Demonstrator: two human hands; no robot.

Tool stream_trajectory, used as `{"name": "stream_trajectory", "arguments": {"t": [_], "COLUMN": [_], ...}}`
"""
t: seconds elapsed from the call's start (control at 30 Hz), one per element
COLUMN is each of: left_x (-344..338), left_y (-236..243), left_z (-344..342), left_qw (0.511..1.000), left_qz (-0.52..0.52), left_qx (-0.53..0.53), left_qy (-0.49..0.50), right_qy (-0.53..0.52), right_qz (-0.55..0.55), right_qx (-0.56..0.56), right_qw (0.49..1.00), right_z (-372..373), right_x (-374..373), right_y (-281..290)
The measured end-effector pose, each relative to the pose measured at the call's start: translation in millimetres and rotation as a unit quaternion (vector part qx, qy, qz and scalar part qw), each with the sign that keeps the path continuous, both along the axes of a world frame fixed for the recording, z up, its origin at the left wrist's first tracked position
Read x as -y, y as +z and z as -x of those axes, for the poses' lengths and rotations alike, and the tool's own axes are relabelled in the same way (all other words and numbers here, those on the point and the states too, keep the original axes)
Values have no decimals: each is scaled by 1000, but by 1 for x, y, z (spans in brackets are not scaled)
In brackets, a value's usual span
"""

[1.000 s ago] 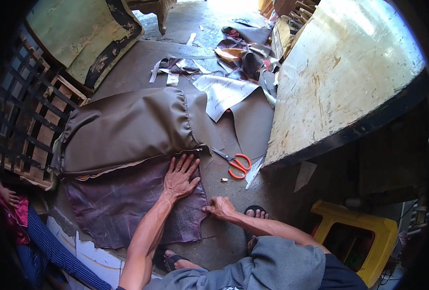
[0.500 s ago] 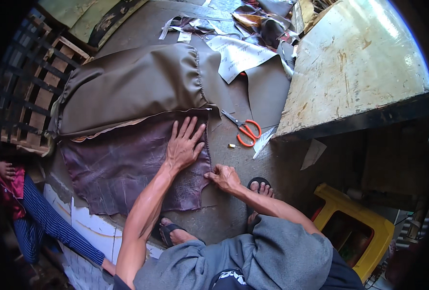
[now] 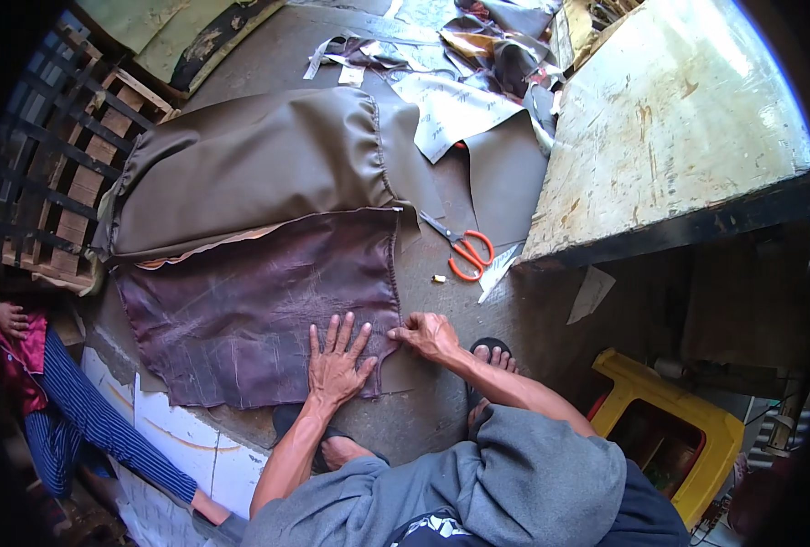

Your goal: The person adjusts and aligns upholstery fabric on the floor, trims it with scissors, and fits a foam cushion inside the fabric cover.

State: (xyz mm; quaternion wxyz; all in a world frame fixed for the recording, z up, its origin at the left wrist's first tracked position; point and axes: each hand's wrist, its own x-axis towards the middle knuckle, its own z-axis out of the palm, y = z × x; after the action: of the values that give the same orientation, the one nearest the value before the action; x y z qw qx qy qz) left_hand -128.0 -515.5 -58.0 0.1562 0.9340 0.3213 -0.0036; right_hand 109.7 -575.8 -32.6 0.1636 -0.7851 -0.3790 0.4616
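My left hand lies flat, fingers spread, on the lower right part of a worn maroon leather-like sheet. At the sheet's right edge my right hand is closed, thumb and fingertips pinching the stitched border. The maroon sheet is spread on the floor over part of a brown leather-like cover with gathered edges. Orange-handled scissors lie with blades partly spread to the right of the maroon sheet. Beside them rests a small pale cylindrical piece.
Brown sheet offcuts and a heap of scraps lie at the back. A scuffed tabletop juts in at right, above a yellow plastic stool. Wooden slats stand at left, near a seated person in striped trousers.
My left hand has slid toward me, from the upper right part of the maroon sheet to near its lower edge. The right hand stays at the right border.
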Motion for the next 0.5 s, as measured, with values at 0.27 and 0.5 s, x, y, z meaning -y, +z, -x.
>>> {"name": "stream_trajectory", "arguments": {"t": [0.27, 0.5], "left_x": [-2, -3], "left_y": [-2, 1], "left_z": [-3, -3], "left_qw": [1000, 1000], "left_qz": [-3, 9], "left_qx": [10, 11], "left_qy": [-1, 0], "right_qy": [0, -21], "right_qz": [2, -8], "right_qx": [-8, -17], "right_qw": [1000, 1000], "right_z": [-7, -6], "right_x": [-4, -1], "right_y": [0, 0]}}
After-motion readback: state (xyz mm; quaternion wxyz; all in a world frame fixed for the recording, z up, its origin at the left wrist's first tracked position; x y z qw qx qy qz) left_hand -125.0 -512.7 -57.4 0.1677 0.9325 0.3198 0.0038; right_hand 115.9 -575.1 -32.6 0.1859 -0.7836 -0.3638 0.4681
